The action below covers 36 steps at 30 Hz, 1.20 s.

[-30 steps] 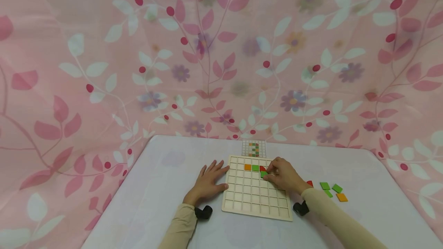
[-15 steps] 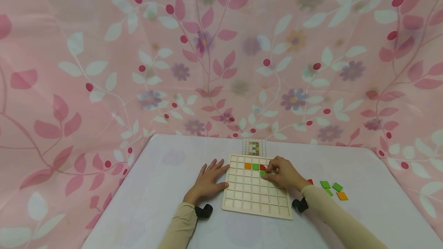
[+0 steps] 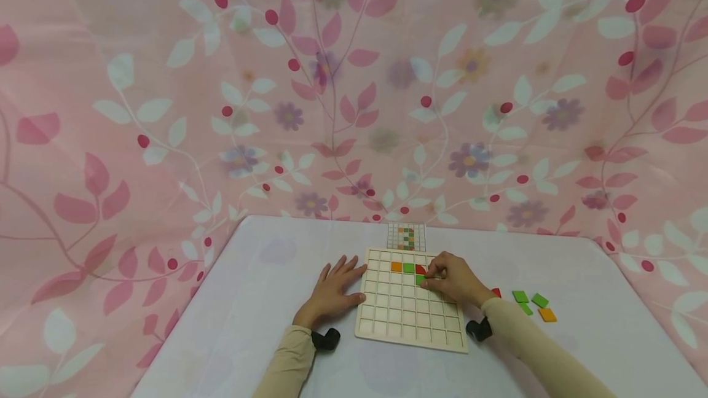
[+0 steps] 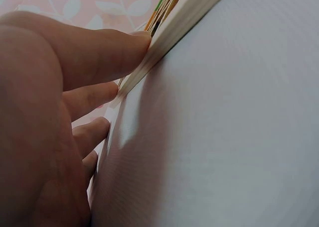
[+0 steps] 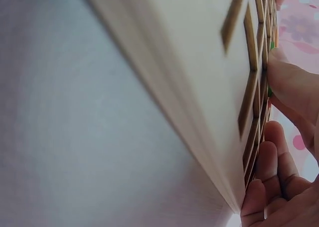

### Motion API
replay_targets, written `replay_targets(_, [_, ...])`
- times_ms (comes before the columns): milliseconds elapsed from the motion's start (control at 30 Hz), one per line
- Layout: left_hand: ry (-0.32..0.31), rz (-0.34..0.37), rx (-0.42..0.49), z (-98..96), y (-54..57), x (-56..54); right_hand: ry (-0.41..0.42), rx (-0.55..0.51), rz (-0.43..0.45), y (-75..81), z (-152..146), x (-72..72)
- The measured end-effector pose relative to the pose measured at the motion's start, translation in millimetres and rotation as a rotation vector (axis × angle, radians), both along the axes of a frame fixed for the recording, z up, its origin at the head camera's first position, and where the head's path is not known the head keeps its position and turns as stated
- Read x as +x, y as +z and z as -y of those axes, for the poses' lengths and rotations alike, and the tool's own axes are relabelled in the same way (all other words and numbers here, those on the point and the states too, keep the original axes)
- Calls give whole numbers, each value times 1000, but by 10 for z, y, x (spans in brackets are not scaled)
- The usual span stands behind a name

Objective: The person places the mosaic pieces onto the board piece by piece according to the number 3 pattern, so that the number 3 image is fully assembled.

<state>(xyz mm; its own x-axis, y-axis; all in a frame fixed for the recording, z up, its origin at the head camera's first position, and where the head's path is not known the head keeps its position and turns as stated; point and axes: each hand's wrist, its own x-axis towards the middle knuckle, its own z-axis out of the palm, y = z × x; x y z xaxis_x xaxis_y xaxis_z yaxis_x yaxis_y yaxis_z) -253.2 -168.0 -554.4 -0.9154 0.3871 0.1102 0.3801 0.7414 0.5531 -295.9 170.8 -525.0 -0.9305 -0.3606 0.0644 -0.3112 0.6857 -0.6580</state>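
Note:
A pale wooden grid board (image 3: 386, 327) lies on the table, its squares marked off by raised ridges. Along its upper part run an orange tile (image 3: 396, 267), a green tile (image 3: 409, 268) and a red curved-edged tile (image 3: 420, 269). Just below the red one, my right hand (image 3: 458, 282) pinches another green tile (image 3: 420, 279) at the board with thumb and index finger. Its other fingers curl close over the grid in the right wrist view. My left hand (image 3: 334, 290) lies spread at the board's left side, thumb and fingertips touching the edge (image 4: 162, 45).
Right of the board lie loose green tiles (image 3: 520, 296), an orange tile (image 3: 547, 314) and a red tile (image 3: 496, 293), partly behind the right wrist. A printed grid card (image 3: 393, 237) with a coloured pattern sits beyond the board. A floral curtain (image 3: 354, 91) hangs behind the table.

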Motion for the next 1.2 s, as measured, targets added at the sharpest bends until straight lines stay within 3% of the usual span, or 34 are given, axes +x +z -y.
replay_targets(600, [-1, 1, -11, 2, -21, 15, -54, -45, 28, -86, -2, 15])
replay_targets(967, [5, 1, -5, -7, 12, 10, -52, -35, -15, -73, -31, 10])
replay_targets(1200, [3, 8, -13, -3, 7, 0, -38, -46, -109, -5, -141, -8])
